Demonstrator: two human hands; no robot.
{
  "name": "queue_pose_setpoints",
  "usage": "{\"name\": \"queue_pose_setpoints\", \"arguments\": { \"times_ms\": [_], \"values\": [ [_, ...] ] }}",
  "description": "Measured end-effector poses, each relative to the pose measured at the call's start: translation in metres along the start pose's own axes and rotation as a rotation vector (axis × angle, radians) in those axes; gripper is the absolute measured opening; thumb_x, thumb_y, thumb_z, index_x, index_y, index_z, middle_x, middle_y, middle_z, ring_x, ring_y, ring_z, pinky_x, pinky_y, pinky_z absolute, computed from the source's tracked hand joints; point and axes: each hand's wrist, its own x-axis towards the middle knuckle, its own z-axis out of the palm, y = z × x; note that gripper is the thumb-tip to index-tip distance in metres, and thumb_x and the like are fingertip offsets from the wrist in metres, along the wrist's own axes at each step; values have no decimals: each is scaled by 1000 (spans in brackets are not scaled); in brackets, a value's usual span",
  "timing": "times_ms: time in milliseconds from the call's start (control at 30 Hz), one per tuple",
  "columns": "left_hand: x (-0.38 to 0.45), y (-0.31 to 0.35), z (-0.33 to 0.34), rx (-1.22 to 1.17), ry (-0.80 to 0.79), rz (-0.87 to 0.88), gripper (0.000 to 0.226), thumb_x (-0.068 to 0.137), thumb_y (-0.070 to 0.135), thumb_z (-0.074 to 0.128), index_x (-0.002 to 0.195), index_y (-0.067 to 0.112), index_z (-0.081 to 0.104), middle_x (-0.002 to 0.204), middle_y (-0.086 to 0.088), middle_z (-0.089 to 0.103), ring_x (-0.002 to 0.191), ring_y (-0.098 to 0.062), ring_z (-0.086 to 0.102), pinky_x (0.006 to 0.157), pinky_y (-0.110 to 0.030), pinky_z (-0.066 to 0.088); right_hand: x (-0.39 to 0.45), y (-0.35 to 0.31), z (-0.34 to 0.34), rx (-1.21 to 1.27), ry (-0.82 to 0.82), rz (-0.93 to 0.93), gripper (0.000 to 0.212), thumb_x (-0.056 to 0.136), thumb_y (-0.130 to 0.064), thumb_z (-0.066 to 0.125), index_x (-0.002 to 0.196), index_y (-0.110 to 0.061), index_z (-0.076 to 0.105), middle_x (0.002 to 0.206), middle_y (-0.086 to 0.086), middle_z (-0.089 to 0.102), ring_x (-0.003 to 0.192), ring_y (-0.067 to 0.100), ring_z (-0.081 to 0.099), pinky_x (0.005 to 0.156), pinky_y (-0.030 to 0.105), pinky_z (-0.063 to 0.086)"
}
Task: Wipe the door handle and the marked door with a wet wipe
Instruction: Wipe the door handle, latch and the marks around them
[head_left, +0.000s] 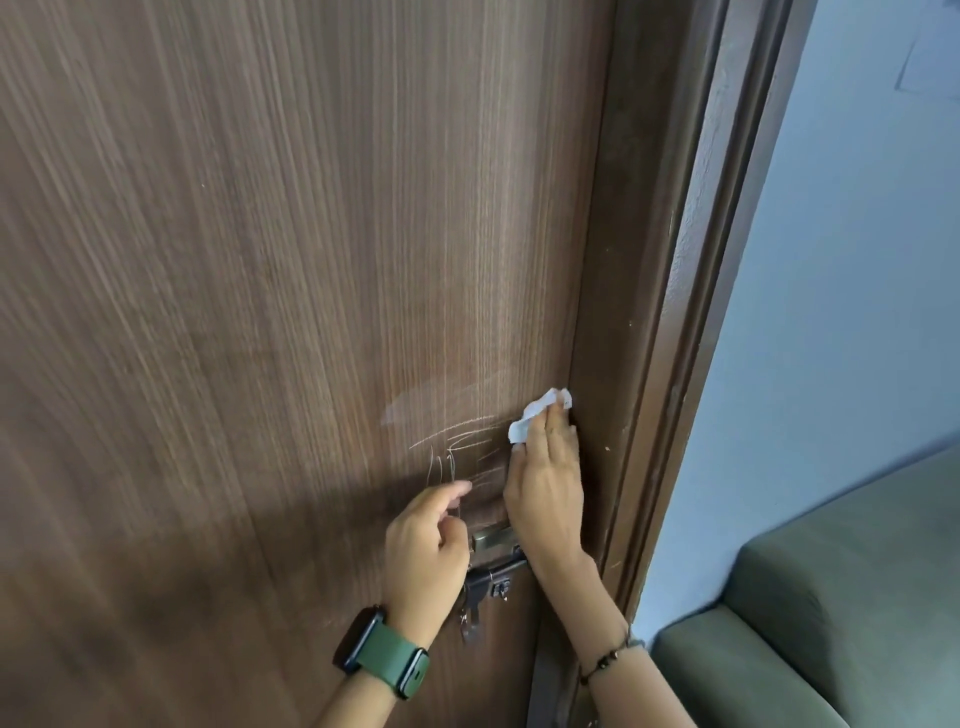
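Low in the frame, the left hand (426, 540) is loosely curled, holding nothing, beside the handle (493, 538). Right of centre, the wipe (535, 415) is pressed flat on the door (260, 312) by the right hand (545, 493), probably to scrub the marks (457, 452).

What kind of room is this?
Probably a room in a home: a wooden door with a handle and keys, a blue wall, and a green sofa beside it.
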Motion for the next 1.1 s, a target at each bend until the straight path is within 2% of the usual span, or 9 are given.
{"name": "queue_pose_setpoints", "arguments": {
  "times_ms": [133,267,400,533,667,833,933,1000,1100],
  "values": [
    [-3,-4,-3,4,4,-4,40,77,-11,47,104,12,65,102,-4,69,91,-11,62,82,-21,46,-19,3,0,-74,-55,-133,44,86,2,48,129,12,45,138,30,43,130,40,39,107,51,34],
    [-4,-6,-5,15,11,-19,40,76,-11,47,104,12,65,101,-3,70,91,-13,63,83,-30,51,0,-1,1,-17,-8,46,48,86,3,44,133,11,38,142,28,39,134,37,35,111,40,24],
    [-7,-10,-6,15,24,-32,40,76,-12,47,102,11,65,99,-4,70,89,-12,62,82,-28,50,-28,-7,7,-91,-74,-168,47,86,-2,41,131,10,42,139,29,42,130,41,39,107,48,27],
    [-10,-10,-6,15,16,-45,40,77,-11,47,103,13,65,100,-2,70,90,-12,62,82,-29,51,-11,-2,1,-54,-3,34,48,82,3,43,129,13,43,136,31,45,127,42,43,106,46,31],
    [-9,-9,-5,28,33,-43,39,76,-11,48,102,11,66,101,-2,70,93,-15,63,84,-28,50,-30,-25,14,-75,-62,-321,49,86,-6,38,133,8,41,139,27,42,131,38,37,107,51,30],
    [-13,-10,-9,27,6,-38,40,77,-11,47,104,14,65,100,1,69,91,-10,62,81,-20,47,-8,6,0,14,10,7,49,84,4,42,133,13,39,140,31,40,130,42,40,107,48,36],
    [-11,-12,-10,37,41,-47,39,76,-12,48,101,11,66,99,-3,70,90,-14,63,83,-26,49,-33,-15,19,-16,-62,-317,53,84,1,50,135,9,37,141,28,39,132,40,36,108,51,33],
    [-11,-12,-11,42,42,-45,40,75,-13,48,101,11,66,99,-3,70,88,-11,62,82,-20,47,-29,-2,18,-61,-83,-437,55,82,0,51,135,6,38,142,25,39,131,39,37,106,54,33],
    [-10,-13,-15,52,42,-25,41,76,-12,47,103,13,65,100,0,70,89,-7,61,81,-14,45,-7,18,2,-17,0,-76,52,81,8,48,132,12,40,138,30,41,127,43,43,98,54,44]
  ]
}}
